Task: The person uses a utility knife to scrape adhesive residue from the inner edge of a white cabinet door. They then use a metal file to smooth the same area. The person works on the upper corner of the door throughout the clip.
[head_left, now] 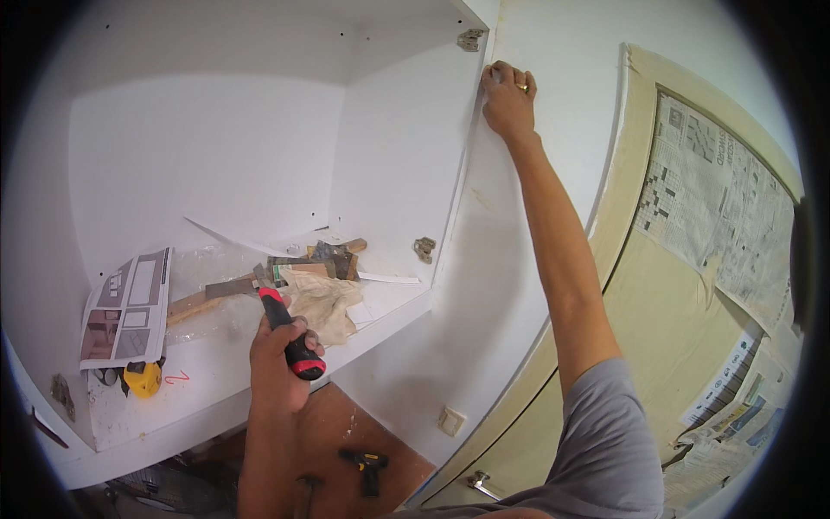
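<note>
Holding a red-and-black-handled utility knife (pixel 288 333) in the left hand (pixel 278 359), fist closed round the grip, blade end pointing up over the front edge of the white cabinet shelf (pixel 216 381). The right hand (pixel 508 97) is stretched way up, fingers curled and pinching the front edge of the white cabinet side panel (pixel 406 147) near its top corner, just below a metal hinge plate (pixel 470 39).

Looks to me like the edge strip on that panel is being worked at, with the knife on standby. Next move probably calls for bringing the blade up to that edge while the right hand keeps steady.

Shelf is cluttered: crumpled beige rag (pixel 324 298) by the knife, wood scraps (pixel 333 255) behind it, a printed leaflet (pixel 128 307) and yellow tape measure (pixel 143 378) toward the left front corner. A black cordless drill (pixel 367 467) lies on the floor below.
</note>
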Motion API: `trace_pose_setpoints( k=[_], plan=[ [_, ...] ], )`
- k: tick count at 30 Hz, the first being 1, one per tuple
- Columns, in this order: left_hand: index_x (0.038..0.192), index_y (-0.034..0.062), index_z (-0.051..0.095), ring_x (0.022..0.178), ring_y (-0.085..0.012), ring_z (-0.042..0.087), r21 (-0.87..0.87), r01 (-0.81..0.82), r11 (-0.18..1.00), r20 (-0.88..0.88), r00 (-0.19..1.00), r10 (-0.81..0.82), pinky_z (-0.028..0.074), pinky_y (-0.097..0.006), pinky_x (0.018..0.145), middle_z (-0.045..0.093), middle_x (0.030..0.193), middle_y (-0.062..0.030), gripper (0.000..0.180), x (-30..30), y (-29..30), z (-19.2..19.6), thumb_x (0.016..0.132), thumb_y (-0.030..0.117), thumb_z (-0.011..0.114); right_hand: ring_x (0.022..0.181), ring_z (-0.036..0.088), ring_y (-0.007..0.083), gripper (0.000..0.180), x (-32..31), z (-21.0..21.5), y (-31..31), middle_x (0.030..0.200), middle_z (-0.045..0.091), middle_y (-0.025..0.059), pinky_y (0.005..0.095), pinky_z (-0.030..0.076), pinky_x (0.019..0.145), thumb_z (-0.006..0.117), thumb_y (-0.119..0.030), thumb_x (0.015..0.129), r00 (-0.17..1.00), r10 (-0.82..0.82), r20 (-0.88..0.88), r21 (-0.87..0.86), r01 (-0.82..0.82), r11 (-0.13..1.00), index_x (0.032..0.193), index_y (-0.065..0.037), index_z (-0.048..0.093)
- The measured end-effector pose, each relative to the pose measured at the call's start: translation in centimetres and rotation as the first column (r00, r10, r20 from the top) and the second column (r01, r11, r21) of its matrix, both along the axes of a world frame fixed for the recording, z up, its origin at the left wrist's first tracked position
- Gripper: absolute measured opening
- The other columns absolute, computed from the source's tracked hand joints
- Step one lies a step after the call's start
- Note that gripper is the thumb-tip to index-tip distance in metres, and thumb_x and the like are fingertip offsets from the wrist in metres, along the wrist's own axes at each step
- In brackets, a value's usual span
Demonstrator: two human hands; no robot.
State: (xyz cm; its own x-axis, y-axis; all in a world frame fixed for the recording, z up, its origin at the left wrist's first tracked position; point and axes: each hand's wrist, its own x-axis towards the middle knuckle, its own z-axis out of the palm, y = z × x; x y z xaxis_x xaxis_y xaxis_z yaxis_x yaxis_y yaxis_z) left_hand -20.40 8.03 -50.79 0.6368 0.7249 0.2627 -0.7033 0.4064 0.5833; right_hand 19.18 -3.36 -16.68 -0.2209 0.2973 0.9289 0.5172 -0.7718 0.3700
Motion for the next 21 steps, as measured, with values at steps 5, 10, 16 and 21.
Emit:
trace_pose_setpoints(
  k=[5,10,16,21],
  plan=[
    [0.137,0.0051,0.044,0.075,-0.0175,0.056,-0.012,-0.064,0.998,-0.036,0.997,0.064,0.051,-0.036,0.067,0.055,0.092,-0.0067,0.052,0.3,-0.8,0.2,0.088,0.004,0.060,0.155,0.035,0.0270,0.047,-0.2,-4.0,-0.7,0.163,0.046,0.0063,0.0582,0.019,0.127,0.049,-0.007,0.095,0.995,-0.096,-0.007,-0.092,0.095,0.991,0.139,-0.004,0.063],
    [0.145,0.0016,0.040,0.074,-0.0172,0.057,0.021,-0.097,0.995,-0.068,0.993,0.098,0.052,-0.035,0.065,0.055,0.092,-0.0069,0.062,0.5,-1.2,0.3,0.087,0.004,0.061,0.156,0.032,0.0259,0.048,-1.1,-9.2,-1.3,0.163,0.046,0.0072,0.0580,0.016,0.128,0.050,-0.007,0.094,0.993,-0.072,-0.097,-0.147,0.057,0.987,0.141,-0.003,0.062],
    [0.143,0.0034,0.044,0.069,-0.0152,0.055,0.274,-0.120,0.954,-0.237,0.953,0.188,0.051,-0.033,0.061,0.054,0.088,-0.0048,0.058,-0.4,0.8,2.1,0.087,0.006,0.061,0.159,0.024,0.0263,0.056,-2.6,-16.8,-1.8,0.167,0.040,0.0076,0.0573,0.010,0.129,0.049,-0.002,0.092,0.967,0.004,-0.256,-0.159,-0.047,0.986,0.147,-0.002,0.055],
    [0.151,0.0040,0.047,0.077,-0.0185,0.064,0.731,-0.119,0.672,-0.485,0.602,0.634,0.056,-0.036,0.069,0.064,0.098,-0.0091,0.067,-3.1,1.8,6.0,0.085,0.009,0.061,0.159,0.025,0.0309,0.058,-2.9,-23.1,-0.6,0.167,0.037,0.0148,0.0578,0.012,0.129,0.047,-0.006,0.095,0.946,-0.010,-0.324,-0.236,-0.070,0.969,0.152,0.003,0.047]
  ],
)
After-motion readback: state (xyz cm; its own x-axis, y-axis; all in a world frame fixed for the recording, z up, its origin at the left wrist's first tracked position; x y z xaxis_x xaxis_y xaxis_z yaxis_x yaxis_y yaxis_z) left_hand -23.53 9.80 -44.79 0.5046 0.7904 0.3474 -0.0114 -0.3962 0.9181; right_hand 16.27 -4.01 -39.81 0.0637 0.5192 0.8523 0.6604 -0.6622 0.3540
